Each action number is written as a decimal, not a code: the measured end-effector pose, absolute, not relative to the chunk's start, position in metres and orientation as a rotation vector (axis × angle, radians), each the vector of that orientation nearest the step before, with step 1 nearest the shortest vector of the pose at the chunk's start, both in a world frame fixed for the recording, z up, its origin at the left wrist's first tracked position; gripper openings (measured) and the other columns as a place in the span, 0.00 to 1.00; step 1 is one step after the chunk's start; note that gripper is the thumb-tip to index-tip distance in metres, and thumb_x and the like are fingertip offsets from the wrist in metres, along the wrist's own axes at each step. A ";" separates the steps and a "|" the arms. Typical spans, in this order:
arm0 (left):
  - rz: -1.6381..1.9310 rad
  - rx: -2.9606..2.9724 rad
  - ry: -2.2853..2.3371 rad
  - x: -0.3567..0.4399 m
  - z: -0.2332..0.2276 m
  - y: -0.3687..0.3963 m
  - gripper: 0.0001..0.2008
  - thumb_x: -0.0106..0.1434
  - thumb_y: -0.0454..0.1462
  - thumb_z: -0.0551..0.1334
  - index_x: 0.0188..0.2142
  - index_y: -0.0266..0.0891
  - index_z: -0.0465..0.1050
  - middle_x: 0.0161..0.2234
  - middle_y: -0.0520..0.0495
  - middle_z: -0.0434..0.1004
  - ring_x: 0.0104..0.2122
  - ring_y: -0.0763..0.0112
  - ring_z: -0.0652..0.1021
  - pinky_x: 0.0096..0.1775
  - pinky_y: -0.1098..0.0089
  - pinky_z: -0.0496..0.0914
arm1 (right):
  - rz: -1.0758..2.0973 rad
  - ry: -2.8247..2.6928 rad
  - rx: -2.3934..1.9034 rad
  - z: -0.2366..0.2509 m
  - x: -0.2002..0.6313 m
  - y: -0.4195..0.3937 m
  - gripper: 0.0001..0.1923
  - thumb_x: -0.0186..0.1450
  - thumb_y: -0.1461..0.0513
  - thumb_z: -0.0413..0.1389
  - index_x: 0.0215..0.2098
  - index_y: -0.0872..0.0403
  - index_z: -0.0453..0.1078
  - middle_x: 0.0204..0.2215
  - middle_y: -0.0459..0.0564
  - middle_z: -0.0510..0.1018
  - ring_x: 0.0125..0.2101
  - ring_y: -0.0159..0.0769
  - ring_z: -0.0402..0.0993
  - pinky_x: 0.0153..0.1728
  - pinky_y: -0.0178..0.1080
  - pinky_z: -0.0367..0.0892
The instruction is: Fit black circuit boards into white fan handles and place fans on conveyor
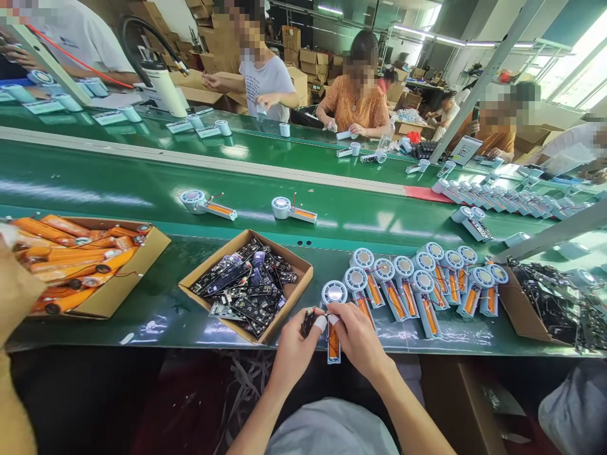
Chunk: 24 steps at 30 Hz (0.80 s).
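Note:
My left hand [298,344] is closed around a small black circuit board [308,322]. Close beside it, my right hand [356,338] pinches what looks like a thin wire at the board's edge; the fingertips partly hide it. White covers wrap both thumb tips. Between and under my hands lies a light-blue handheld fan body [334,292], round head away from me, with an orange battery [333,346] in its open handle. Left of my hands, a cardboard tray [293,302] holds many black circuit boards. To the right, several similar fan bodies [423,282] lie in a cluster.
A carton [154,249] of orange batteries stands left, a person's hand [19,284] beside it. At right, another carton [526,319] holds black parts. Two fan bodies [281,207] lie on the green belt [142,170]. Co-workers sit across it, and slanted metal posts [488,79] rise from the line.

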<state>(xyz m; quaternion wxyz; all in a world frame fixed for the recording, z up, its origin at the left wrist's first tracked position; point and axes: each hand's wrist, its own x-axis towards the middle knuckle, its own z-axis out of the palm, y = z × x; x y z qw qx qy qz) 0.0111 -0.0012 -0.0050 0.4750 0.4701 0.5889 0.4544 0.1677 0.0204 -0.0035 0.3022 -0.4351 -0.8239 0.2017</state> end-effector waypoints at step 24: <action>0.948 1.570 1.558 0.012 -0.016 -0.003 0.17 0.69 0.43 0.47 0.27 0.41 0.65 0.25 0.49 0.71 0.27 0.66 0.71 0.30 0.68 0.65 | 0.034 -2.427 -1.170 0.014 0.160 0.030 0.08 0.65 0.70 0.55 0.30 0.53 0.70 0.32 0.49 0.74 0.33 0.38 0.65 0.35 0.39 0.61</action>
